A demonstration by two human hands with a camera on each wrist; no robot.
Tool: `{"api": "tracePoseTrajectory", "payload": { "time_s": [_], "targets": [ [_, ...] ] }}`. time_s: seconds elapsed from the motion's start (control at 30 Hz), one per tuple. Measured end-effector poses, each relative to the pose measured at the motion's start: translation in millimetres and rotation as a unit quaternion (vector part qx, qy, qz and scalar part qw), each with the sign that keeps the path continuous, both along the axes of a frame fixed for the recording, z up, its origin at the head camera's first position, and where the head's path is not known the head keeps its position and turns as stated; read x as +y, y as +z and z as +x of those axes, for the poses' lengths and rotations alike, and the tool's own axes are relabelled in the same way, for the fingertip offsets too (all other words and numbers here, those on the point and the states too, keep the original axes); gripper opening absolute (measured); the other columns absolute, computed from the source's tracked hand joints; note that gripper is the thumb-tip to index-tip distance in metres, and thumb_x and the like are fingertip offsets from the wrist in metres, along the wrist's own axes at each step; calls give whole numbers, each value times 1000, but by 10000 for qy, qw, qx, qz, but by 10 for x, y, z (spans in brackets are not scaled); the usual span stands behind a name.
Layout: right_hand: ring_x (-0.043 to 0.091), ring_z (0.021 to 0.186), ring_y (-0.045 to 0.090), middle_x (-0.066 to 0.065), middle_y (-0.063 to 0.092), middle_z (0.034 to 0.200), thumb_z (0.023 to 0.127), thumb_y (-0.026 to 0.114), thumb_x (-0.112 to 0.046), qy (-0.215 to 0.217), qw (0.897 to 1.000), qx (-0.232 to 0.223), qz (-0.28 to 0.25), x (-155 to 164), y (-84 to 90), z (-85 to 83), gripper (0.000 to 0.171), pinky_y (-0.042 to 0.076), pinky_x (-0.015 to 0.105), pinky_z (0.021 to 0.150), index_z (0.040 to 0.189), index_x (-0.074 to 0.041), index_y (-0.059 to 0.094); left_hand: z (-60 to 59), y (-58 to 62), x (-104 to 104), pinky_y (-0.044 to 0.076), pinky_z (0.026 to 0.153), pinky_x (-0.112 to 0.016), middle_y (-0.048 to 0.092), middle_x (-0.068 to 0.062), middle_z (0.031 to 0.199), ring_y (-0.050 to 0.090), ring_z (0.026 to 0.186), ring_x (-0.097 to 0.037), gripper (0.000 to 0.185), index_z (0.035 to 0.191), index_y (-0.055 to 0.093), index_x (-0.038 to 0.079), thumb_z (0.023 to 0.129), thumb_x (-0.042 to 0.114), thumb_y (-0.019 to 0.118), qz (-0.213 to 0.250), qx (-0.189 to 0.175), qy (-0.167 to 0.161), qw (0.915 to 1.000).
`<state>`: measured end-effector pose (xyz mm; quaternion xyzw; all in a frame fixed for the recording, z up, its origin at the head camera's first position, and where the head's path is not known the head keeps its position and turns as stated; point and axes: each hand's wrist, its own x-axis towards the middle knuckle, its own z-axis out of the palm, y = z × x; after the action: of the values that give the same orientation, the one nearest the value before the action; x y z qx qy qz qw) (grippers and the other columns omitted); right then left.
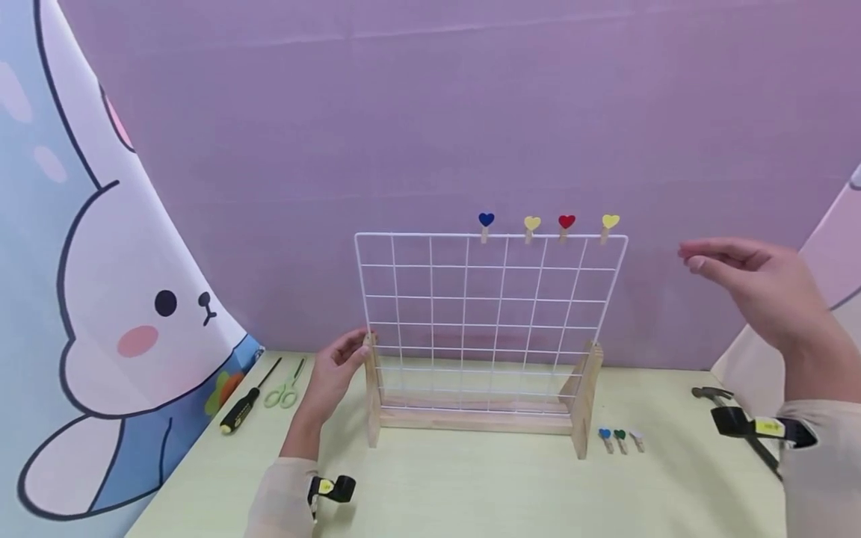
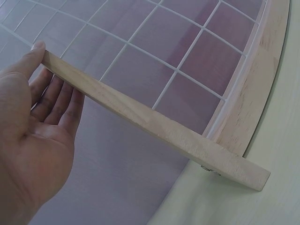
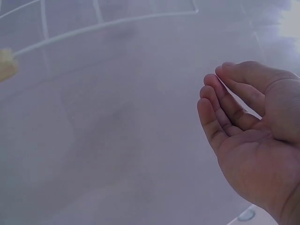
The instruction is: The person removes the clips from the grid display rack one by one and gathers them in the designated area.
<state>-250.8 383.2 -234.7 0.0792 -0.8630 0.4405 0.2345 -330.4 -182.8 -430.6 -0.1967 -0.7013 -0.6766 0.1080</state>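
Observation:
A white wire grid panel stands in a wooden stand. My left hand pinches the top end of the stand's left upright, thumb on one side and fingers on the other. Heart-topped clothespins sit along the right part of the grid's top wire: dark blue, pale yellow, red and bright yellow. Off to the right of the grid, my right hand is raised in the air, fingers loosely bent, holding nothing.
Three small clothespins, blue, green and whitish, lie right of the stand. A hammer lies farther right, partly behind the right wrist. On the left lie a screwdriver and green-handled scissors.

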Motion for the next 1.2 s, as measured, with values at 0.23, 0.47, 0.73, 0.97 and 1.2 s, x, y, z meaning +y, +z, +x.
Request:
{"api": "tracePoseTrajectory", "payload": {
  "time_s": [0.23, 0.47, 0.73, 0.97, 1.2],
  "targets": [
    [-18, 101, 63, -35, 73, 106, 99, 71, -26, 33, 10000, 31, -20, -109, 224, 9, 37, 37, 0, 84, 133, -13, 70, -12, -9, 20, 54, 99, -16, 72, 2, 129, 65, 116, -1, 44, 141, 59, 3, 102, 21, 66, -64, -72, 66, 9999],
    [-13, 104, 64, -29, 75, 109, 97, 74, -27, 205, 9996, 36, -202, -288, 455, -41, 39, 38, 1, 86, 133, -13, 70, -4, -27, -15, 53, 102, -16, 72, 9, 128, 65, 119, -1, 45, 142, 58, 3, 103, 22, 66, -67, -122, 77, 9999],
    [-8, 108, 65, -25, 76, 112, 96, 75, -29, 443, 9987, 35, -246, -563, 670, -102, 42, 40, 2, 88, 134, -14, 70, 1, -41, -13, 54, 100, -15, 72, 16, 122, 66, 116, 0, 45, 142, 58, 2, 102, 21, 66, -21, -186, 143, 9997],
    [-3, 113, 64, -20, 76, 115, 96, 75, -26, 786, 9966, 69, -231, -785, 788, -103, 41, 43, 3, 91, 134, -10, 69, 12, -18, -9, 53, 99, -15, 70, 0, 133, 64, 118, -1, 44, 143, 58, 3, 103, 22, 66, -101, -73, 68, 9999],
    [0, 108, 68, -16, 77, 112, 95, 76, -22, 1099, 9931, 334, -238, -1028, 880, -168, 36, 47, 5, 90, 128, -9, 73, 4, -6, -13, 53, 101, -15, 70, -1, 133, 64, 120, -1, 44, 142, 58, 3, 103, 22, 66, -95, -103, 59, 9999]
  ]
}}
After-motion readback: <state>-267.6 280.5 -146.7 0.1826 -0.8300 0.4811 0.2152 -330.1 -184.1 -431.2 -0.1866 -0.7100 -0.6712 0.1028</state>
